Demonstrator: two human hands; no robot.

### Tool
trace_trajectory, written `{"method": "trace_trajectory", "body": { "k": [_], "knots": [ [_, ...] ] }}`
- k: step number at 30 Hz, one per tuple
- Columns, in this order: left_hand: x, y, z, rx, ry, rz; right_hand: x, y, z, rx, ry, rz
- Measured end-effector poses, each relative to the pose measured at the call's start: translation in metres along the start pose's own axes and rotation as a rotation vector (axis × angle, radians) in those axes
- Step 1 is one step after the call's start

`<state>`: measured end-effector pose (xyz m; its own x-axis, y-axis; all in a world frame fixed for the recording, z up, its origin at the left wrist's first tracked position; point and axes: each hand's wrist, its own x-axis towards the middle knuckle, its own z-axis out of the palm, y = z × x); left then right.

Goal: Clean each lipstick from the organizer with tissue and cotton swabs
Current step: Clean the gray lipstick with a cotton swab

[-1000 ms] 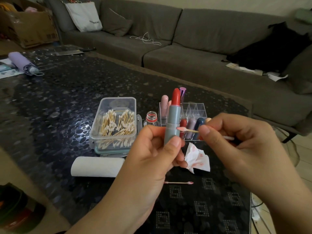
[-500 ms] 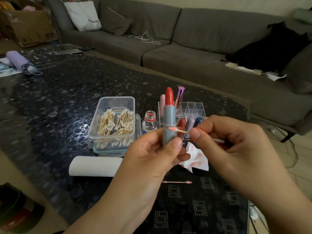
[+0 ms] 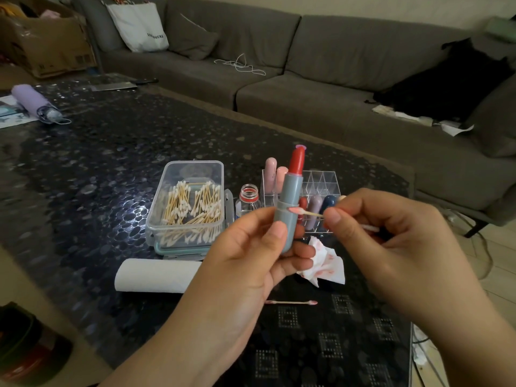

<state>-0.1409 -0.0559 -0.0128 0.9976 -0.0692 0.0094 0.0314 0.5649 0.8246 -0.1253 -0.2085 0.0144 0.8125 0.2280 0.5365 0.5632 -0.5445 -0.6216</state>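
Note:
My left hand (image 3: 251, 252) grips a grey lipstick (image 3: 289, 202) upright, its red stick pushed out at the top. My right hand (image 3: 391, 233) pinches a cotton swab (image 3: 303, 211) whose pink-stained tip touches the grey case at its seam. Behind them stands the clear organizer (image 3: 325, 182) with several lipsticks in it. A red-stained tissue (image 3: 325, 265) lies crumpled on the table below the lipstick. A used swab (image 3: 290, 302) lies nearer to me.
A clear box of cotton swabs (image 3: 190, 205) sits left of the organizer, with a small open bottle (image 3: 248, 199) between them. A tissue roll (image 3: 156, 275) lies in front of the box. A purple umbrella (image 3: 35, 103) rests far left. The sofa (image 3: 307, 79) runs behind the table.
The lipstick and both hands drifted a little left and then back right while the swab tip stayed against the grey case. The view shifted slightly.

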Motion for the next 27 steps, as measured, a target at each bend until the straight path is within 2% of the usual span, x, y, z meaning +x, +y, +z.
{"method": "trace_trajectory", "body": {
  "k": [4, 12, 20, 27],
  "knots": [
    [-0.0012, -0.0057, -0.0006, 0.11, -0.027, 0.05, -0.0001, -0.0043, 0.0065, 0.049, -0.031, -0.045],
    [-0.0004, -0.0009, 0.0012, 0.13, 0.043, 0.119, 0.0011, -0.0003, -0.0024, -0.019, -0.007, 0.016],
    [-0.0023, -0.0021, 0.0027, 0.077, 0.001, 0.104, 0.0012, -0.0037, 0.0049, 0.058, -0.032, -0.012],
    [-0.0029, 0.002, 0.0026, 0.04, -0.013, 0.08, 0.0046, -0.0041, -0.0006, 0.268, 0.01, 0.141]
  ]
}}
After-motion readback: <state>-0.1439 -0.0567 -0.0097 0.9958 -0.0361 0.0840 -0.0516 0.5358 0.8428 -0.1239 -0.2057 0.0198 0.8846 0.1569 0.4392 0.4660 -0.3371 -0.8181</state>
